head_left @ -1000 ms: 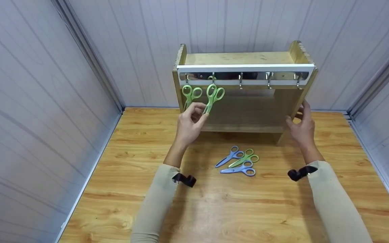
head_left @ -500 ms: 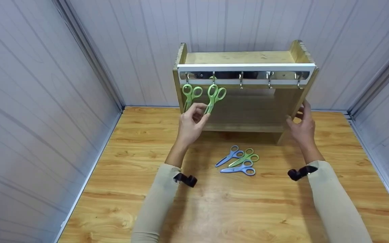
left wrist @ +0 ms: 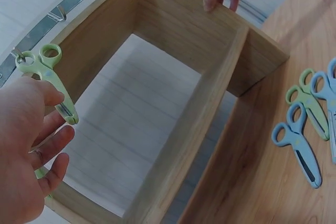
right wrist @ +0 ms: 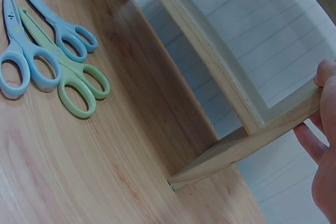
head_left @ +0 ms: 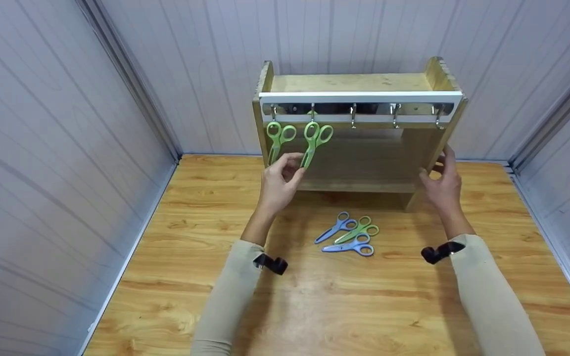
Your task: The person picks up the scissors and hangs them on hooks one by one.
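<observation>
Green scissors (head_left: pixel 313 141) hang by one handle loop from the second hook of the rack (head_left: pixel 374 118), blades down. My left hand (head_left: pixel 278 182) is at their lower end, thumb and fingertips by the blade; in the left wrist view the fingers of the left hand (left wrist: pixel 26 140) look loosely bent beside the scissors (left wrist: pixel 50 77). Another green pair (head_left: pixel 276 138) hangs on the leftmost hook. My right hand (head_left: pixel 444 183) grips the right side panel of the wooden shelf (head_left: pixel 354 186), thumb in front and fingers behind, also visible in the right wrist view (right wrist: pixel 328 124).
On the wooden floor (head_left: pixel 314 306), in front of the shelf, two blue scissors (head_left: pixel 337 229) and one green pair (head_left: pixel 359 231) lie close together. Three hooks to the right on the rack carry nothing. Pale panelled walls (head_left: pixel 206 79) stand behind and at both sides.
The hanging scissors beside my left hand have swung very slightly, and that hand has barely moved. My right hand stays on the side panel.
</observation>
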`<state>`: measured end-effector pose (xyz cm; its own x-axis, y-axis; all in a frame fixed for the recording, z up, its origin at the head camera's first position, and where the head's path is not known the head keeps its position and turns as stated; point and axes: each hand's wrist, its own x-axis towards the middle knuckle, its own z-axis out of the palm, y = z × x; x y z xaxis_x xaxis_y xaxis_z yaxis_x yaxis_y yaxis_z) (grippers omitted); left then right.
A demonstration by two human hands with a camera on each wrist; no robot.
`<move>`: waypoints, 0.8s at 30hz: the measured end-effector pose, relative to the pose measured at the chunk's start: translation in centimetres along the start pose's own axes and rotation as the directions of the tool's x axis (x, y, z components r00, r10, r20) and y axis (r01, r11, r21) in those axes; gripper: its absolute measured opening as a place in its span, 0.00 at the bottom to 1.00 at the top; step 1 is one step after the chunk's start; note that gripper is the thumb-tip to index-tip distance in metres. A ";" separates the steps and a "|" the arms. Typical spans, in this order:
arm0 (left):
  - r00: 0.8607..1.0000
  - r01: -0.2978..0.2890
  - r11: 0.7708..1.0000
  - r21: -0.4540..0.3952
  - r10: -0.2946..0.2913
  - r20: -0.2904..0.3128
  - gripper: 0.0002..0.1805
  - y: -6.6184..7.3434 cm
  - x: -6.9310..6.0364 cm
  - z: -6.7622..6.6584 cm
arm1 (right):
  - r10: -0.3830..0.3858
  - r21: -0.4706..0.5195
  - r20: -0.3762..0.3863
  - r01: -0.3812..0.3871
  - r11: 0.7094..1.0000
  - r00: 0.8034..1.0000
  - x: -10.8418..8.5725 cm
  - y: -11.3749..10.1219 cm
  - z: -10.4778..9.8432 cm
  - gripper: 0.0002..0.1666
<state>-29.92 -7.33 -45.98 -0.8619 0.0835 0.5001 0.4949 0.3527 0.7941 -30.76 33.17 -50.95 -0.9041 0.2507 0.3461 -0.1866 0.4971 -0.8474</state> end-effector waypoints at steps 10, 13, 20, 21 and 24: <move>1.000 0.013 0.999 -0.030 -0.012 0.020 0.20 0.0 0.0 0.1 | -0.004 -0.011 -0.022 0.004 1.000 1.000 0.0 -0.1 0.0 0.50; 1.000 0.003 0.999 -0.037 -0.003 0.020 0.21 -0.1 0.0 0.2 | -0.007 -0.012 -0.021 0.006 1.000 1.000 0.0 -0.1 0.0 0.50; 0.999 0.015 0.999 -0.051 -0.014 0.031 0.22 -0.3 -0.2 0.3 | -0.018 -0.002 -0.019 0.018 1.000 1.000 0.0 0.0 0.0 0.48; 0.999 0.017 0.998 -0.052 -0.016 0.032 0.22 -0.3 -0.2 0.3 | -0.021 -0.001 -0.018 0.021 1.000 1.000 -0.1 0.0 0.0 0.48; 0.999 0.021 0.998 -0.055 -0.019 0.031 0.22 -0.5 -0.4 0.3 | -0.017 -0.004 -0.013 0.017 1.000 1.000 -0.1 0.1 0.0 0.49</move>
<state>-29.83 -7.21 -46.69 -0.8744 0.1056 0.4737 0.4820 0.3029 0.8222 -30.70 33.18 -51.03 -0.8955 0.2533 0.3659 -0.2003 0.5047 -0.8397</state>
